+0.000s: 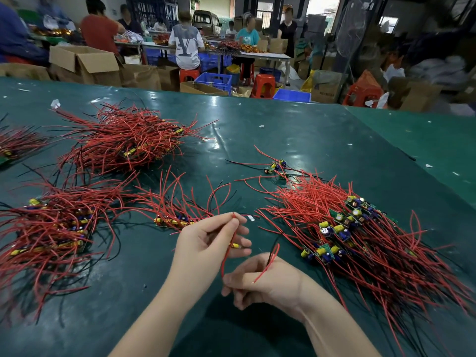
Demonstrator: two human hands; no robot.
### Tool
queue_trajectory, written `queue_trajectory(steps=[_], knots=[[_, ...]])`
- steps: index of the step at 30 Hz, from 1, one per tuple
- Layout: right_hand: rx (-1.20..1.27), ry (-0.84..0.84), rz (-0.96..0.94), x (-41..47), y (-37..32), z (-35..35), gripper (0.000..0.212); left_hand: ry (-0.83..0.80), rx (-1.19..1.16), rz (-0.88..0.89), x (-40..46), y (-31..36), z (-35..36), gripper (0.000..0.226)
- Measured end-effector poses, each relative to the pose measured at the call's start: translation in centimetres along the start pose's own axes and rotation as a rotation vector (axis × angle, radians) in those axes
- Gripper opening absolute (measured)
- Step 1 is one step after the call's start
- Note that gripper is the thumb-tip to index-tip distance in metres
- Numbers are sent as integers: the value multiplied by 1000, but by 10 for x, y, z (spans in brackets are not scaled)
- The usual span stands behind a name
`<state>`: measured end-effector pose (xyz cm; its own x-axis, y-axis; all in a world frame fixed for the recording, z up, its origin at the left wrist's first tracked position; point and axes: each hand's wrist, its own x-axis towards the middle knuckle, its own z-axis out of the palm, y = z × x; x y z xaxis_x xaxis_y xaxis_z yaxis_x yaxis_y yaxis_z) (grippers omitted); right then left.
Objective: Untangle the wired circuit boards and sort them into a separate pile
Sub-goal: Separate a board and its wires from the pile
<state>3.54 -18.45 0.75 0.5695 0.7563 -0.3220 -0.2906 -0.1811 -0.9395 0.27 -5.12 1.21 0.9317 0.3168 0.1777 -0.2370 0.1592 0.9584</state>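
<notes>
Both hands worked one red wire (228, 249) above the table (322, 140): left hand (206, 244) pinched its top, right hand (260, 280) gripped its lower end, left of the tangle (360, 235).

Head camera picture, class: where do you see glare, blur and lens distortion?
Head view: overhead lights glare in white patches on the shiny green table cover; the background workers are soft and blurred; the wide lens bows the table's far edge and stretches the corners; the hands, left and right, and the red wire they hold are sharp.
</notes>
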Motion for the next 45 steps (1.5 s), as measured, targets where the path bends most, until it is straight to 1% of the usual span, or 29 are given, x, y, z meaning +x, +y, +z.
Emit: queue_trajectory(steps=[2, 5, 7, 9, 12, 16, 18, 19, 20, 22, 25, 28, 31, 33, 34, 35, 37, 39, 41, 42, 43, 45], knots=[[-2, 35, -30, 1, 1, 1, 22, 64, -21, 10, 3, 3, -3, 26], [71, 124, -102, 3, 1, 1, 18, 191, -120, 10, 10, 7, -12, 19], [128, 184, -153, 2, 0, -1, 20, 233, -202, -10, 12, 10, -17, 18], [192, 249, -213, 2, -2, -4, 19, 234, -283, -32, 14, 11, -18, 18], [287, 335, -310, 2, -4, -7, 18, 190, -403, -84, 14, 15, -18, 21], [321, 394, -366, 3, -6, -8, 19, 172, -438, -100, 14, 18, -17, 25], [298, 407, -374, 3, -7, -7, 18, 190, -417, -100, 14, 18, -17, 35], [245, 423, -382, 3, -7, -7, 17, 207, -406, -101, 14, 18, -17, 37], [167, 448, -396, 3, -7, -7, 17, 225, -394, -99, 14, 18, -16, 37], [34, 506, -430, 3, -7, -6, 24, 255, -359, -87, 14, 17, -16, 28], [-32, 551, -431, 1, -8, -6, 28, 283, -314, -63, 15, 15, -16, 22], [-111, 575, -425, -1, -9, -4, 25, 282, -342, -112, 15, 15, -19, 23], [-98, 599, -434, 1, -9, -5, 28, 263, -469, -260, 16, 18, -20, 26], [1, 585, -436, 2, -9, -4, 27, 254, -560, -357, 17, 21, -18, 27], [80, 555, -426, 3, -9, -4, 22, 245, -607, -395, 17, 23, -17, 23], [167, 510, -409, 2, -9, -3, 16, 236, -648, -422, 16, 25, -17, 20], [294, 399, -369, 3, -7, -2, 19, 231, -687, -432, 16, 27, -18, 19], [300, 316, -335, 3, -6, -2, 21, 259, -619, -364, 17, 26, -21, 26], [250, 296, -319, 2, -5, -2, 22, 295, -426, -208, 18, 22, -23, 30], [235, 301, -315, 2, -5, -2, 22, 309, -280, -93, 16, 20, -23, 26], [229, 305, -315, 1, -5, -2, 22, 328, -85, 40, 15, 16, -25, 22], [238, 299, -323, 1, -4, -2, 22, 376, 360, 319, 13, 8, -29, 20]])
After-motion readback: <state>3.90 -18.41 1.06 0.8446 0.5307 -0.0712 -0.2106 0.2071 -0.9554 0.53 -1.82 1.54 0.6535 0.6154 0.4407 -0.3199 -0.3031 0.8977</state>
